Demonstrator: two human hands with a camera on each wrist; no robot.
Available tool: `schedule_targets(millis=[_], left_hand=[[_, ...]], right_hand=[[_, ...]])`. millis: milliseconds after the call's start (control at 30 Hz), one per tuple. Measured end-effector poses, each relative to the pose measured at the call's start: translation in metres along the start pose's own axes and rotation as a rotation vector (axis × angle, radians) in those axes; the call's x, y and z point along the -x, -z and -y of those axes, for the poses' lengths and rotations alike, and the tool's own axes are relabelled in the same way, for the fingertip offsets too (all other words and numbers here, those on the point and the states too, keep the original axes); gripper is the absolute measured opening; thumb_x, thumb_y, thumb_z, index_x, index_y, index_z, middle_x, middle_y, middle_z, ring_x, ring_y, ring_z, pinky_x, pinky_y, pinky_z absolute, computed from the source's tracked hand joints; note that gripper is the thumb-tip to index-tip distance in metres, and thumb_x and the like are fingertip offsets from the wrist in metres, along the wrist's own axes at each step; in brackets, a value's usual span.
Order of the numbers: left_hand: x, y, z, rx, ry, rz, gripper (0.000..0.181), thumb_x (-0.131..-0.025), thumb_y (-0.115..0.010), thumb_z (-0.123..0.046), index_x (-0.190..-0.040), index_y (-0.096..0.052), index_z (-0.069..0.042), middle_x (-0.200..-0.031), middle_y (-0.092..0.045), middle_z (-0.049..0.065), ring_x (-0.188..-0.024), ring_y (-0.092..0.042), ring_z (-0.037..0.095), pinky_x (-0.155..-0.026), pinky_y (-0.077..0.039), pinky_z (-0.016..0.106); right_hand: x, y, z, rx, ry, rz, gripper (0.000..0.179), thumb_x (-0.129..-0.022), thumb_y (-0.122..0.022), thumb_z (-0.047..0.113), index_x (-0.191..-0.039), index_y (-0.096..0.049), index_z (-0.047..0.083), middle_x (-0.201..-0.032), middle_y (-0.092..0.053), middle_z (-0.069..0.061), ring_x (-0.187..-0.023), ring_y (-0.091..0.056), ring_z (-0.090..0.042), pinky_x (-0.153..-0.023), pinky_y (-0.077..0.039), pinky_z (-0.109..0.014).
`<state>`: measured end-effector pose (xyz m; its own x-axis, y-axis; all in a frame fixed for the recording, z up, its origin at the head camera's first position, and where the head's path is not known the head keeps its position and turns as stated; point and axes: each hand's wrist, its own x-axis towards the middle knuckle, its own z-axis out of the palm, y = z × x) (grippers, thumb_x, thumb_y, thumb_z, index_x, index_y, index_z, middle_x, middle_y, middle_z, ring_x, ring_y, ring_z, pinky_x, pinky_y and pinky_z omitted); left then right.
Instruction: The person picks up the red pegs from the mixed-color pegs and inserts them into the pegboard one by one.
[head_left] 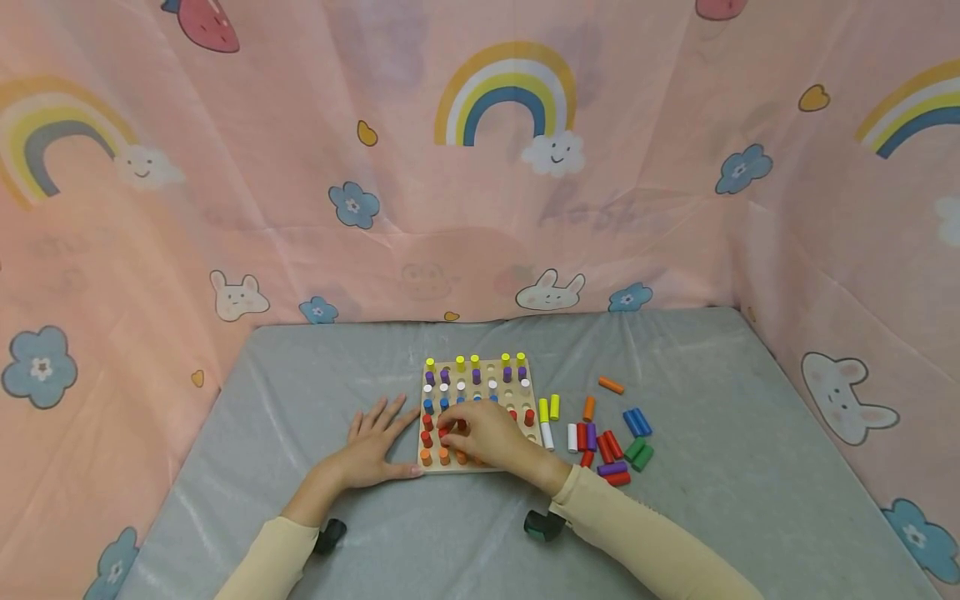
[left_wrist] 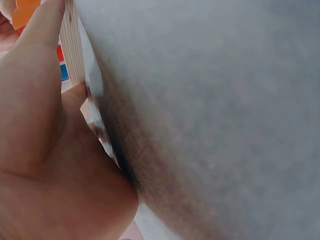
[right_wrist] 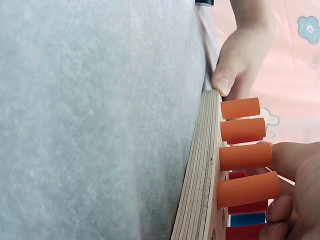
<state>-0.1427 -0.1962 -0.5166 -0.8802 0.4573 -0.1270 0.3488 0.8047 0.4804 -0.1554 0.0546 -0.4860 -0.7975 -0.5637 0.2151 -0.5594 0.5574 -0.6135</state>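
Note:
A wooden pegboard (head_left: 457, 470) lies on the table, with rows of yellow, purple, white, blue, red and orange pegs standing in it. My right hand (head_left: 491, 437) reaches over its front part, thumb and index finger pinching a red peg (head_left: 443, 433) in a row behind the orange pegs (right_wrist: 245, 156). Part of the board is hidden under that hand. My left hand (head_left: 367, 457) rests on the table with spread fingers, its thumb and index finger touching the board's left edge. In the left wrist view the palm (left_wrist: 60, 185) fills much of the left side.
Loose pegs lie right of the board: yellow (head_left: 554, 407), white (head_left: 547, 437), orange (head_left: 611, 385), blue (head_left: 637, 422), green (head_left: 642, 457), purple (head_left: 612, 469) and red ones. A grey cloth (head_left: 712, 500) covers the table. Pink patterned curtains (head_left: 637, 208) stand around it.

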Motion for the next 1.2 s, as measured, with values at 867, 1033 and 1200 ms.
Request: schedule_targets(millis=[867,1033,1200], left_hand=[[0.003,0.008,-0.009,0.008,-0.015,0.009,0.096,-0.081,-0.069,-0.065,-0.156,-0.031,-0.020,-0.167,-0.015,0.015,-0.152,-0.006,0.047,-0.114,-0.001,0.074],[0.003,0.012,-0.013,-0.018,0.001,0.030,0.094,-0.082,-0.071,-0.060,-0.157,-0.031,-0.019,-0.167,-0.014,0.015,-0.153,-0.006,0.047,-0.114,-0.003,0.075],[0.003,0.013,-0.015,-0.032,0.023,0.056,0.092,-0.084,-0.071,-0.057,-0.157,-0.029,-0.021,-0.168,-0.011,0.013,-0.154,-0.004,0.045,-0.115,-0.003,0.073]], right_hand=[[0.000,0.001,0.003,0.031,-0.053,0.049,0.016,-0.088,-0.076,0.025,-0.102,-0.075,0.017,-0.089,-0.073,0.008,-0.077,-0.060,-0.003,-0.069,-0.047,-0.017],[0.000,0.003,0.002,0.024,-0.055,0.048,0.017,-0.088,-0.076,0.025,-0.103,-0.075,0.017,-0.089,-0.072,0.008,-0.078,-0.059,-0.002,-0.070,-0.048,-0.018],[0.002,0.007,0.002,0.017,-0.071,0.037,0.018,-0.088,-0.076,0.026,-0.104,-0.075,0.019,-0.089,-0.071,0.011,-0.078,-0.058,-0.001,-0.071,-0.048,-0.017]])
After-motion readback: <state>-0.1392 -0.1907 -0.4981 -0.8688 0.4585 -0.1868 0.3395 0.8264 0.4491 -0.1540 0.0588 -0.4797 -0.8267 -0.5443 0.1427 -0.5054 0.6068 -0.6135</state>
